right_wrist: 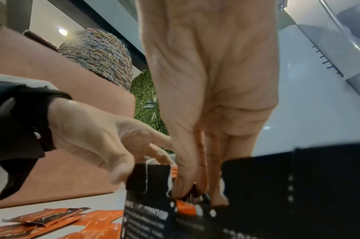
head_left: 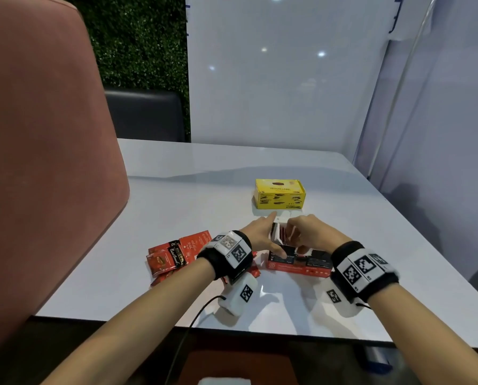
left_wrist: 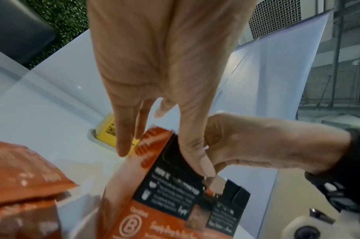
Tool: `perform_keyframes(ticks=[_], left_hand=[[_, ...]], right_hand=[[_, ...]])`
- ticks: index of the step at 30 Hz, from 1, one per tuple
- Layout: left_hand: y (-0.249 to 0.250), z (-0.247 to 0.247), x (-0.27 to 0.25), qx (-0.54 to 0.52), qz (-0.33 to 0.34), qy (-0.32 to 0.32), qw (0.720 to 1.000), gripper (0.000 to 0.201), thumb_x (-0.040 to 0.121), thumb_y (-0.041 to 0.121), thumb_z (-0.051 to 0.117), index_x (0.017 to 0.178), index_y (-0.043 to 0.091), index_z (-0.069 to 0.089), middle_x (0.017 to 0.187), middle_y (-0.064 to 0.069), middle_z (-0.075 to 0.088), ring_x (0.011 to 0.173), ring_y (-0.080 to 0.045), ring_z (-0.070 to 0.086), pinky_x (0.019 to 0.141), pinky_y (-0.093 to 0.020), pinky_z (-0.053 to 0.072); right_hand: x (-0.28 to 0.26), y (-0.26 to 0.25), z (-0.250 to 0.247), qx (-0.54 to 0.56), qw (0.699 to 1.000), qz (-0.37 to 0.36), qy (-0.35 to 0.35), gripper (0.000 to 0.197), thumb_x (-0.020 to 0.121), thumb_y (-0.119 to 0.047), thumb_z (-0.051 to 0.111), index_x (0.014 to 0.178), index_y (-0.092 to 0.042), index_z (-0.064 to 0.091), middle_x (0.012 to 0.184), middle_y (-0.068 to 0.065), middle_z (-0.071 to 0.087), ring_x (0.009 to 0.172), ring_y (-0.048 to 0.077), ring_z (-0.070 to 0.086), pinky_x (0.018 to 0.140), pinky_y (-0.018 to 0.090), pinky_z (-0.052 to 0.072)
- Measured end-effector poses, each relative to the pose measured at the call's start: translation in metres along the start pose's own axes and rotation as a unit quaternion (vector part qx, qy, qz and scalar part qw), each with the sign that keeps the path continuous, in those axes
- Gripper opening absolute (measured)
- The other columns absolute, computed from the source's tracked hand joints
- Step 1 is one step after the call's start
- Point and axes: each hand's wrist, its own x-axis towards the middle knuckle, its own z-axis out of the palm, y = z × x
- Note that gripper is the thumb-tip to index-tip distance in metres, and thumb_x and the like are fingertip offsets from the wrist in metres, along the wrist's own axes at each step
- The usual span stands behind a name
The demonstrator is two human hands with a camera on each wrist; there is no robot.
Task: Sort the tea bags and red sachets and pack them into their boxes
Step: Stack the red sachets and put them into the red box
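A: The worktop [head_left: 176,195] is smooth, glossy white; lamps mirror in it.
B: And the boxes?
A: Printed card, both: the red box [head_left: 298,266] with matt black panels, the yellow box [head_left: 280,194] with a slight sheen.
B: The sachets [head_left: 174,254]?
A: Thin shiny film, creased. The chair back [head_left: 38,134] is matt pink cloth; the wrist straps [head_left: 212,263] are black fabric.

Red, yellow, black on a white worktop [head_left: 190,195]
Red sachets [head_left: 176,252] with black bands; red-and-black box [head_left: 298,266], white print; yellow box [head_left: 280,194] printed black; wristbands [head_left: 230,251] black with black-and-white square markers.
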Motion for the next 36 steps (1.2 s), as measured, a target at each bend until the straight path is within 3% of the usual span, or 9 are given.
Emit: perform_keyframes(ticks=[3, 9, 12, 16, 20, 25, 29, 32, 36], left_hand=[[-0.015, -0.026, -0.023, -0.027, -0.009, 0.014, 0.999, 0.095, 0.077, 0.026, 0.073, 0.148, 0.019, 0.012, 0.146, -0.012, 0.037, 0.131, -0.026, 0.038, 0.104, -0.034, 0.033], [-0.101, -0.085, -0.078, 0.029, -0.171, 0.053, 0.983, 0.060, 0.085, 0.035, 0.064, 0.137, 0.016, 0.041, 0.130, -0.007, 0.056, 0.116, -0.020, 0.053, 0.096, -0.030, 0.040], [-0.134, -0.086, -0.092, 0.108, -0.254, 0.040, 0.960, 0.049, 0.082, 0.036, 0.067, 0.121, 0.012, 0.053, 0.125, -0.007, 0.058, 0.112, -0.021, 0.054, 0.091, -0.030, 0.042], [-0.152, -0.074, -0.096, 0.149, -0.292, 0.018, 0.945, 0.057, 0.074, 0.033, 0.076, 0.119, 0.009, 0.052, 0.125, -0.011, 0.057, 0.115, -0.024, 0.052, 0.090, -0.028, 0.041], [-0.159, -0.066, -0.094, 0.149, -0.280, 0.038, 0.948, 0.057, 0.066, 0.028, 0.082, 0.112, 0.009, 0.054, 0.120, -0.012, 0.060, 0.109, -0.025, 0.055, 0.088, -0.031, 0.044], [-0.158, -0.074, -0.093, 0.140, -0.256, 0.065, 0.954, 0.045, 0.068, 0.024, 0.080, 0.106, 0.008, 0.063, 0.109, -0.011, 0.067, 0.101, -0.025, 0.061, 0.082, -0.028, 0.045], [-0.145, -0.086, -0.102, -0.007, -0.198, 0.188, 0.962, 0.027, 0.076, 0.021, 0.074, 0.102, 0.014, 0.067, 0.092, -0.004, 0.067, 0.090, -0.022, 0.064, 0.076, -0.025, 0.046], [-0.134, -0.086, -0.117, -0.240, -0.168, 0.237, 0.926, 0.029, 0.080, 0.014, 0.070, 0.108, 0.011, 0.063, 0.100, -0.012, 0.068, 0.089, -0.026, 0.066, 0.078, -0.037, 0.057], [-0.121, -0.065, -0.134, -0.384, -0.147, 0.237, 0.880, 0.028, 0.091, 0.004, 0.054, 0.119, 0.002, 0.051, 0.108, -0.020, 0.065, 0.091, -0.029, 0.065, 0.074, -0.036, 0.059]], right_hand=[[-0.007, 0.002, -0.008, 0.019, 0.999, 0.001, 0.027, 0.015, 0.086, 0.003, 0.059, 0.097, -0.008, 0.058, 0.103, 0.014, 0.064, 0.073, 0.023, 0.063, 0.078, 0.034, 0.057], [-0.024, -0.032, -0.001, -0.074, 0.967, -0.123, 0.209, 0.014, 0.092, -0.016, 0.055, 0.105, -0.013, 0.059, 0.113, 0.001, 0.060, 0.102, 0.021, 0.056, 0.079, 0.028, 0.043], [-0.018, -0.067, 0.028, -0.087, 0.966, -0.192, 0.149, 0.017, 0.094, -0.008, 0.050, 0.109, -0.010, 0.058, 0.111, 0.004, 0.059, 0.102, 0.021, 0.057, 0.078, 0.025, 0.043], [0.007, -0.093, 0.071, -0.174, 0.977, -0.120, 0.024, 0.026, 0.093, -0.009, 0.047, 0.118, -0.002, 0.053, 0.119, 0.016, 0.056, 0.109, 0.034, 0.056, 0.082, 0.037, 0.044], [0.020, -0.099, 0.084, -0.171, 0.983, -0.069, 0.014, 0.034, 0.096, -0.016, 0.043, 0.126, -0.001, 0.052, 0.130, 0.015, 0.053, 0.119, 0.034, 0.053, 0.094, 0.038, 0.045], [0.024, -0.101, 0.091, -0.162, 0.984, -0.064, 0.027, 0.041, 0.095, -0.026, 0.042, 0.126, -0.001, 0.047, 0.128, 0.014, 0.055, 0.117, 0.031, 0.054, 0.093, 0.037, 0.044], [0.022, -0.101, 0.088, -0.191, 0.973, -0.103, 0.083, 0.032, 0.093, -0.018, 0.046, 0.118, 0.002, 0.051, 0.119, 0.017, 0.058, 0.110, 0.034, 0.058, 0.087, 0.039, 0.048], [0.024, -0.098, 0.075, -0.188, 0.971, -0.108, 0.103, 0.025, 0.092, -0.007, 0.045, 0.112, 0.002, 0.056, 0.115, 0.018, 0.059, 0.106, 0.037, 0.059, 0.083, 0.040, 0.047], [0.025, -0.102, 0.078, -0.164, 0.981, -0.086, 0.057, 0.042, 0.094, -0.040, 0.046, 0.108, -0.003, 0.060, 0.111, 0.014, 0.061, 0.103, 0.031, 0.059, 0.077, 0.034, 0.043]])
